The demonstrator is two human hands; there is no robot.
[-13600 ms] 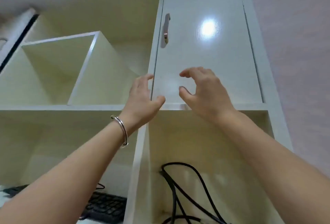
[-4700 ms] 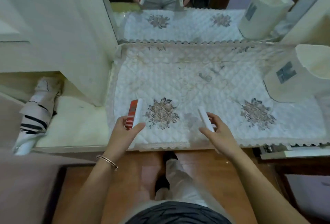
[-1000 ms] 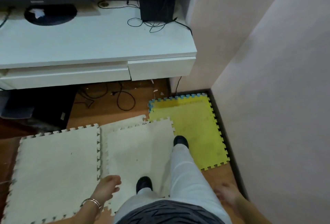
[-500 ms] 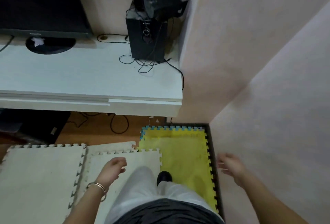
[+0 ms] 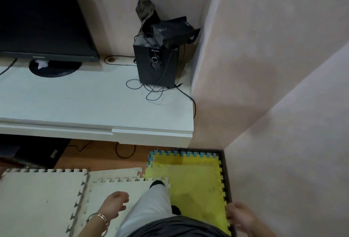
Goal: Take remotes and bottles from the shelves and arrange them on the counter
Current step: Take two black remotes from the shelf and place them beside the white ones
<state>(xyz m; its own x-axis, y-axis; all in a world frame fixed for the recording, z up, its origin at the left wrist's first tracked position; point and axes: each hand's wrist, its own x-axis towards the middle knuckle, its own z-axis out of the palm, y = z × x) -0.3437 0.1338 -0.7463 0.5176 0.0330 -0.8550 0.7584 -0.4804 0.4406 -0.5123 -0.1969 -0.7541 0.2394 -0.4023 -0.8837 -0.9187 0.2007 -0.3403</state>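
Observation:
No remote, bottle or shelf shows in the head view. My left hand (image 5: 114, 206), with a bangle on the wrist, hangs low at the bottom centre-left over the cream floor mats, fingers loosely curled and holding nothing. My right hand (image 5: 238, 216) is at the bottom right beside the wall, blurred, fingers apart and holding nothing. My legs and dark shoes are between the two hands.
A white low cabinet (image 5: 94, 104) stands ahead with a black screen (image 5: 37, 16) at the left and a black speaker (image 5: 157, 63) with loose cables at its right end. A pink wall (image 5: 283, 85) closes the right side. Cream mats (image 5: 41, 199) and a yellow mat (image 5: 194, 178) cover the floor.
Both hands let go of the remotes held 4.7 s ago and are bare. Over the last second I have stepped closer to the white cabinet and the view has tilted up.

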